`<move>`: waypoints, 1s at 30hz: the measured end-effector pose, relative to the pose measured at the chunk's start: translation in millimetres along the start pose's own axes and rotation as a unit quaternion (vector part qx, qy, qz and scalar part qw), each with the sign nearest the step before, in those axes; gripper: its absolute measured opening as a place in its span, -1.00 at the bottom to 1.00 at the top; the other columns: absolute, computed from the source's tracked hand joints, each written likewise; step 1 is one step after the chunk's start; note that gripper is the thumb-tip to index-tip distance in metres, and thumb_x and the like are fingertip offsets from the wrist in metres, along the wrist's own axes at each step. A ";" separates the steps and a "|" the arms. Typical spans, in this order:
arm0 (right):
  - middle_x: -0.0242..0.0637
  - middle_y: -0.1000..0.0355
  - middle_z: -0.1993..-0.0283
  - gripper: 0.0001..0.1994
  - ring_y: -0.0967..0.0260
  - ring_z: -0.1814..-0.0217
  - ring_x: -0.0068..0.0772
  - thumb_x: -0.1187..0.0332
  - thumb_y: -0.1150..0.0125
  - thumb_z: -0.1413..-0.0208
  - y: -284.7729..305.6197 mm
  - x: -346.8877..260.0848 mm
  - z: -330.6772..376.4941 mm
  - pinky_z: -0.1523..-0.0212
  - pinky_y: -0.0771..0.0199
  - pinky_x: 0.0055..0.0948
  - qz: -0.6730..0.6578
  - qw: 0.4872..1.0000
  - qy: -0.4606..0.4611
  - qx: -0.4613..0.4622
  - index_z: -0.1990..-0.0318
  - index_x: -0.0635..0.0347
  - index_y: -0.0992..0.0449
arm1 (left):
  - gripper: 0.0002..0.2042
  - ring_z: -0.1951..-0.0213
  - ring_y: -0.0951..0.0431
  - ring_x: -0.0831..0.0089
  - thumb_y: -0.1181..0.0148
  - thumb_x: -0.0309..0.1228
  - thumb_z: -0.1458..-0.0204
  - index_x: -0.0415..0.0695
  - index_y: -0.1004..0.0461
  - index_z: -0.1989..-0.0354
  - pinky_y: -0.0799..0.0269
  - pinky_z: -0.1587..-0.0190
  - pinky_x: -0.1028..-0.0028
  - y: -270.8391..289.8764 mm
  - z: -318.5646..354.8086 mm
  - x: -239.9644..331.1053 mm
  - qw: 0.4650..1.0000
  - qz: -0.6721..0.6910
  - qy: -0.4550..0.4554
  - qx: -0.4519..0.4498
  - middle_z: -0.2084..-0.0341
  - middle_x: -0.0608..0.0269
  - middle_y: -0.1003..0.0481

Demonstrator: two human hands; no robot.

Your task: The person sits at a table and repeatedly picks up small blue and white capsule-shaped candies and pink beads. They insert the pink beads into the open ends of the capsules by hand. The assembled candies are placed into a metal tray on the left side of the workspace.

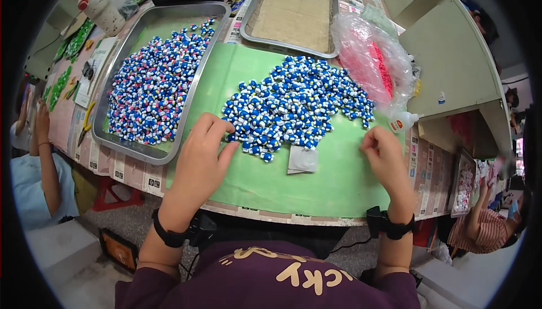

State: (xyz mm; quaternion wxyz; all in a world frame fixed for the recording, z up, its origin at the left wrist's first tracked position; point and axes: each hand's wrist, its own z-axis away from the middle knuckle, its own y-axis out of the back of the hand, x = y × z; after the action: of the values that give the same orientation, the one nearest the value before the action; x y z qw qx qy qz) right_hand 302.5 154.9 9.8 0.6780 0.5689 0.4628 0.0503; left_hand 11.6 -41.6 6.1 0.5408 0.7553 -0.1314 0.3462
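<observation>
A loose heap of small blue-and-white figures (296, 103) lies on a green mat (316, 182). My left hand (200, 156) rests at the heap's near-left edge, fingers curled and touching the nearest pieces. My right hand (384, 153) hovers over the mat right of the heap, fingertips pinched together; whether a piece is between them I cannot tell. A small white square piece (302, 161) lies on the mat between my hands.
A metal tray (116, 139) on the left holds many blue, white and pink figures. Another metal tray (293, 12) stands at the back. A clear bag of pink pieces (375, 63) and a small white bottle (403, 121) lie right. Other people sit at both sides.
</observation>
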 end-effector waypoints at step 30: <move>-0.09 -0.32 0.40 -0.87 -0.34 0.31 -0.01 0.63 -0.12 0.03 -1.8 -3.0 4.7 0.29 -0.35 -0.22 0.029 0.999 0.012 0.037 0.36 0.27 -0.30 | -0.83 0.16 -0.55 0.48 -0.15 -0.67 -0.06 -0.22 -0.56 0.19 -0.53 0.18 0.54 5.1 -11.6 25.7 0.952 0.303 0.001 -0.038 0.20 0.21 -0.52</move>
State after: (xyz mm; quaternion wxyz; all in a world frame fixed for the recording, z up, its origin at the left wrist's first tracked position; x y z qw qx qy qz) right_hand 303.2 149.1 9.7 0.6492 0.6061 0.4556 0.0598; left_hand 22.9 -28.5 28.9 0.4390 0.6585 -0.3663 0.4894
